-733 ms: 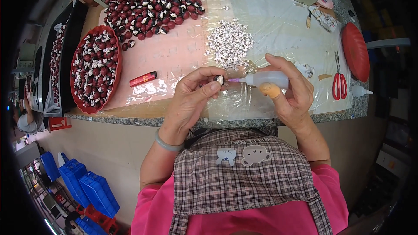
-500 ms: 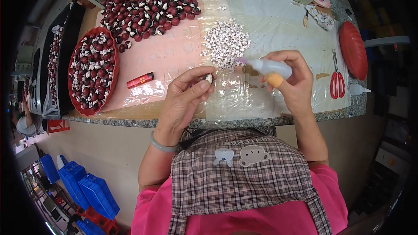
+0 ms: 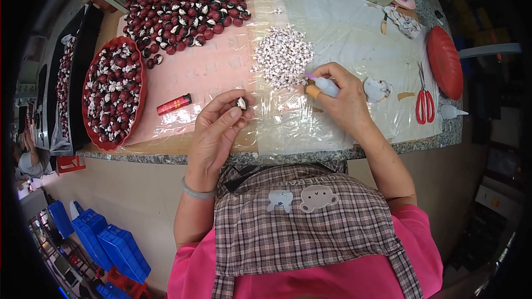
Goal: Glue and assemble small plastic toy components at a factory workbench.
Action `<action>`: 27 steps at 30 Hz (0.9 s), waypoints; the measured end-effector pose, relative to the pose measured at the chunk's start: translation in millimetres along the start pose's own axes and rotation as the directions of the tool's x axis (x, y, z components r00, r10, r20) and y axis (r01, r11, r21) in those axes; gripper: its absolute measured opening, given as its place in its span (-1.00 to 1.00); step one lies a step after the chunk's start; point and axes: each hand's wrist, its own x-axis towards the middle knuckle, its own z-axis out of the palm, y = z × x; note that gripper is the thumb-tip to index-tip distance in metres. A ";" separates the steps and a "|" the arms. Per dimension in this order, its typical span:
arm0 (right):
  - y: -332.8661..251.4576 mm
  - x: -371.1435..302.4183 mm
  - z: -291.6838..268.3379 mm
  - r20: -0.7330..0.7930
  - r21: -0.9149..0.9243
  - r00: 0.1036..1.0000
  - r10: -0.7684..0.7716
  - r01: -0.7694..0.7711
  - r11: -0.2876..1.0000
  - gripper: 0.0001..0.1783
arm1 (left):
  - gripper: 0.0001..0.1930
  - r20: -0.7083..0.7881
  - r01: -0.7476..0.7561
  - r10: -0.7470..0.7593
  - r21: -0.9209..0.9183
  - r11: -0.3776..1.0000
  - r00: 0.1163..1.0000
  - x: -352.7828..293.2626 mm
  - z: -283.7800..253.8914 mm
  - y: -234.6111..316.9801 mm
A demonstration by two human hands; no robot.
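Between the thumb and fingers of my left hand (image 3: 217, 127) is a small round black-and-white piece (image 3: 241, 103), its white patch facing up. My right hand (image 3: 344, 97), with an orange finger cover on one finger, grips a translucent squeeze bottle (image 3: 326, 87) with a thin purple nozzle. The nozzle tip reaches the lower right edge of a heap of tiny white pieces (image 3: 284, 58) with dark marks; I cannot tell whether my fingers also touch a piece there. At the back left lies a large pile of dark red balls (image 3: 183, 8) with black and white parts.
A red scalloped tray (image 3: 145, 86) of balls and white pieces stands left, near a red tube (image 3: 174, 104). To the right are a small whitish round item (image 3: 377, 90), red-handled scissors (image 3: 425, 105), a red dish (image 3: 445, 63) and another squeeze bottle (image 3: 451, 112).
My right hand has moved left with the squeeze bottle, down to the heap's edge, uncovering the whitish round item. My left hand has shifted a little left, still holding its piece.
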 end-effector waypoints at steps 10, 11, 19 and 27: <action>0.3 8.8 5.1 0.099 -0.256 0.981 -0.165 0.185 0.949 -0.77 | -0.70 0.023 -0.007 0.007 0.022 1.000 1.000 0.2 1.1 -1.2; 0.9 9.3 3.9 0.099 -0.257 0.981 -0.164 0.185 0.949 -0.77 | -0.71 0.021 -0.005 0.005 0.024 1.000 1.000 0.6 1.2 -1.5; 7.3 14.6 -16.5 0.228 -0.092 0.932 -0.281 0.308 0.947 -0.75 | -0.73 0.021 -0.006 0.006 0.038 0.999 1.000 0.3 2.1 -1.4; 8.0 3.3 -10.5 0.108 -0.217 0.990 -0.092 0.114 0.970 -0.75 | -0.73 0.005 -0.003 0.002 0.074 0.997 1.000 -1.4 5.7 -1.3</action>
